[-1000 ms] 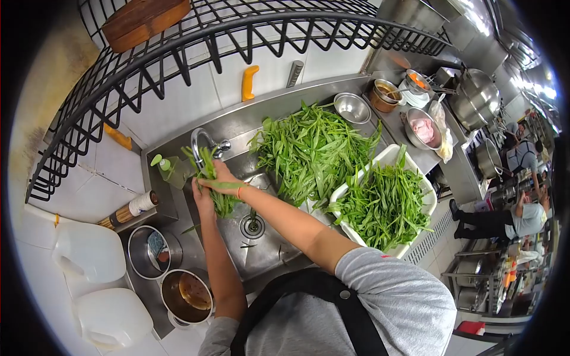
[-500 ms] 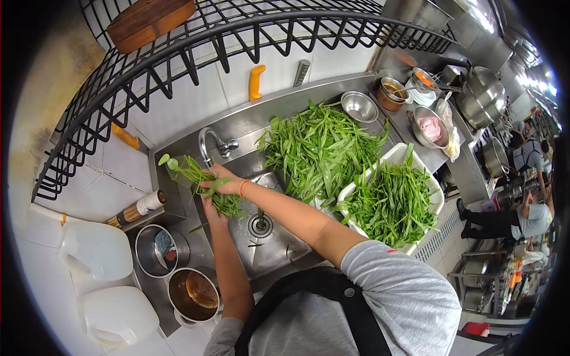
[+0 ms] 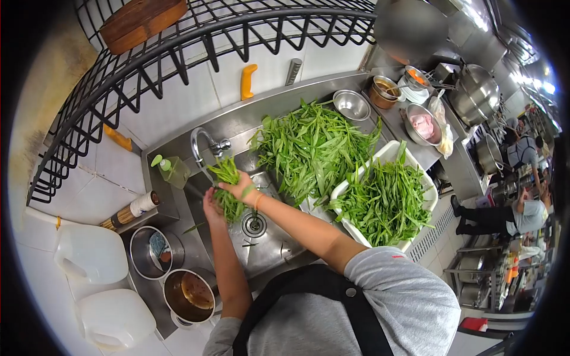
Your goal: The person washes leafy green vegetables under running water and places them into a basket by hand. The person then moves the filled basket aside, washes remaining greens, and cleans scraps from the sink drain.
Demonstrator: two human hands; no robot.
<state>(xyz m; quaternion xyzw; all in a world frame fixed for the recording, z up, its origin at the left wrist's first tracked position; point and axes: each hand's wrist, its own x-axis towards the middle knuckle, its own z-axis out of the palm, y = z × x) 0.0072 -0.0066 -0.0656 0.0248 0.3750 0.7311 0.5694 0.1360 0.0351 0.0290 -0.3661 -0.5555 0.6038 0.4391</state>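
Observation:
My right hand (image 3: 242,188), with an orange band at its wrist, is closed around a bunch of leafy greens (image 3: 225,171) over the sink (image 3: 267,237). The stems point up and left towards the chrome tap (image 3: 200,137), and the leaves hang down between my hands. Just left of the bunch, my left hand (image 3: 212,206) is cupped with its fingers loosely stretched; its contact with the leaves is partly hidden. A large heap of the same greens (image 3: 314,148) lies at the sink's right side. Beside it, a white basket (image 3: 431,190) holds more greens.
A soap bottle (image 3: 174,172) stands left of the tap. Two pots, one a steel pot (image 3: 138,255), and white jugs (image 3: 95,252) sit at lower left. A metal bowl (image 3: 351,105) is behind the heap. A black wire rack (image 3: 208,50) overhangs the sink. Another person (image 3: 528,216) stands far right.
My right hand has moved slightly right and down with the greens, whose stems now point more upward. My left hand has loosened from the bunch. The soap bottle is now uncovered.

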